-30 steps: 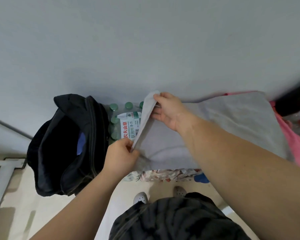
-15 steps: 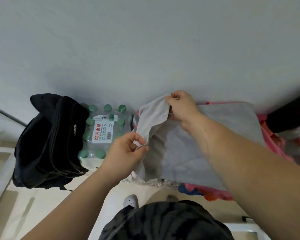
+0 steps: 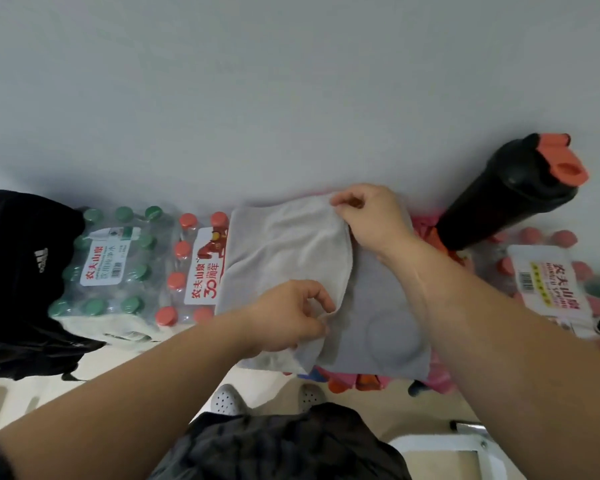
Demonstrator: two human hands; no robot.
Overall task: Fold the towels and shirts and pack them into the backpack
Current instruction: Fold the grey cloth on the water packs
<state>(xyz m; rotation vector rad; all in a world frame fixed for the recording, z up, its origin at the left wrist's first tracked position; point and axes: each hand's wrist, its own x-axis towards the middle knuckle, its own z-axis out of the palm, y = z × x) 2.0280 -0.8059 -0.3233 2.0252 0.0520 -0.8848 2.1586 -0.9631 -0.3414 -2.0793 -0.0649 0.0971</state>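
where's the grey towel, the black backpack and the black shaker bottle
grey towel (image 3: 284, 244): head view, on the folded-over flap
black backpack (image 3: 14, 289): head view, on its side below the white logo
black shaker bottle (image 3: 499, 202): head view, on the dark body below the orange lid

Storage corner of a room: shrink-wrapped water-bottle packs (image 3: 108, 268) along a bare wall (image 3: 291, 81), shaker bottle (image 3: 506, 199).

Soft, flat indoor light, rather dim, leaves the wall (image 3: 291, 81) a cool grey with a faint shadow along its foot. The towel (image 3: 284, 251) shows gentle shading in its fold. The backpack (image 3: 11, 271), far left, sinks to near-solid black. The bottle pack (image 3: 548, 282) far right is smeared with blur, and both forearms (image 3: 499, 341) swell toward the lower corners.
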